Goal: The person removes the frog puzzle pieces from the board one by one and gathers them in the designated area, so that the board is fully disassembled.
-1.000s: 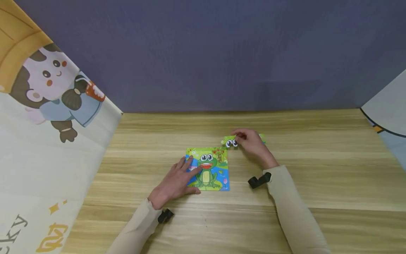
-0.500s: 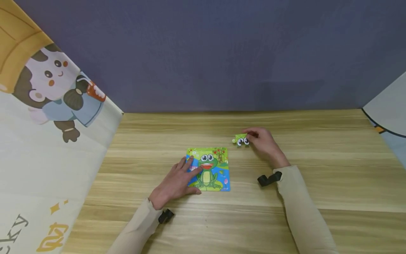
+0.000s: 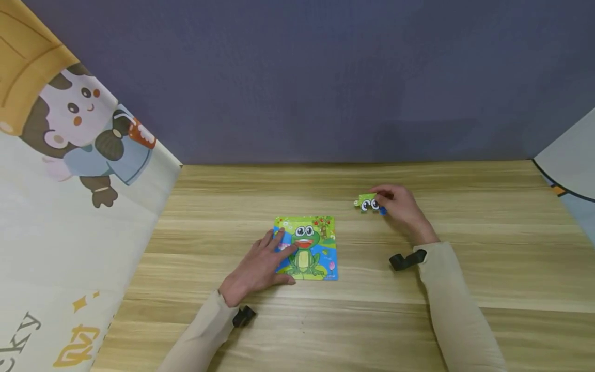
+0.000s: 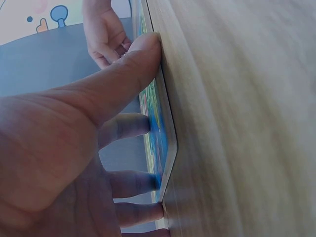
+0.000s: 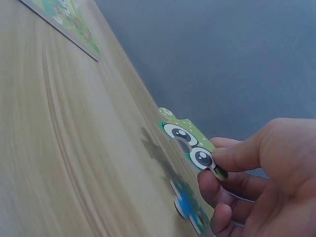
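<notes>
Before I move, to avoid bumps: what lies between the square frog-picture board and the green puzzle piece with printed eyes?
In the head view, only bare, wood-grained tabletop lies between the frog board and the eyed piece.

An eyed piece [image 5: 194, 133] is pinched in the right hand [image 5: 276, 173], raised off the table [image 5: 64, 123]. A blue piece [image 5: 188, 203] is noted below; the board [image 5: 71, 27] is partly seen, upper left.

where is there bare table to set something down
Bare table: left of the left grip, below the frog board between the sleeves, right of the right grip, and along the blue wall. Crowded: the board, where the left grip rests, and around the right grip, pinching the eye piece near a blue piece.
</notes>
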